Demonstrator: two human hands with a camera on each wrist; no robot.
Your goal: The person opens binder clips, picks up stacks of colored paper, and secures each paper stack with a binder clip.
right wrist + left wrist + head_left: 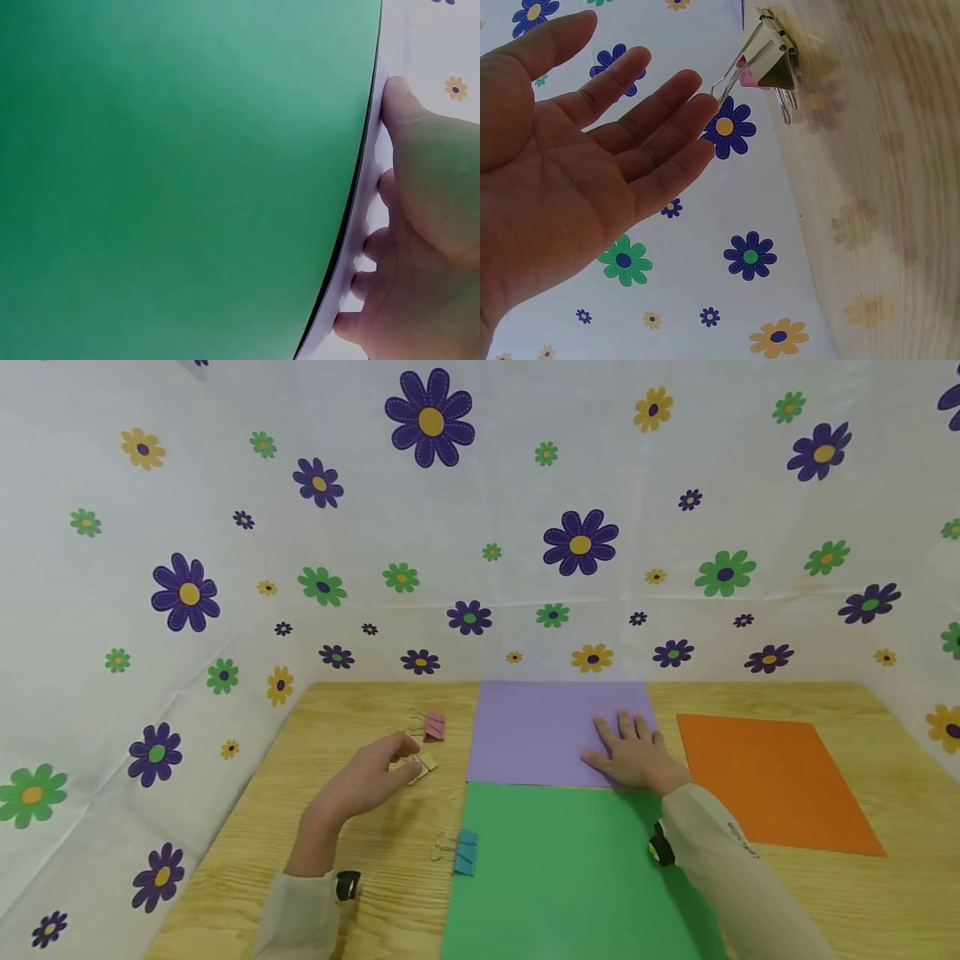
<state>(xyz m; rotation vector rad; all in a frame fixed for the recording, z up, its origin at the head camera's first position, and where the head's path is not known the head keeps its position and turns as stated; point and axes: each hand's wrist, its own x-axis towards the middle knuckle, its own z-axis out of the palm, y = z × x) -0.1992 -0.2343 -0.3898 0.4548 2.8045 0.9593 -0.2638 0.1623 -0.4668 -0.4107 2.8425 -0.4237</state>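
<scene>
My left hand (369, 779) hovers with loosely bent fingers beside a pale yellow binder clip (427, 763) on the table. In the left wrist view the fingers are spread apart, and the yellow clip's wire handles reach close to the fingertips; whether they touch I cannot tell. A pink binder clip (434, 727) lies just behind it. My right hand (636, 758) rests with fingers spread on a purple sheet (532, 731). A green sheet (555, 868) meets the purple one's near edge, and a blue binder clip (466, 852) lies at its left edge.
On the right of the wooden table (847, 718) lies an orange sheet (772, 785), slightly turned. Flower-printed white cloth (502, 502) stands behind the table and along its sides. Each wrist carries a small dark device below the sleeve.
</scene>
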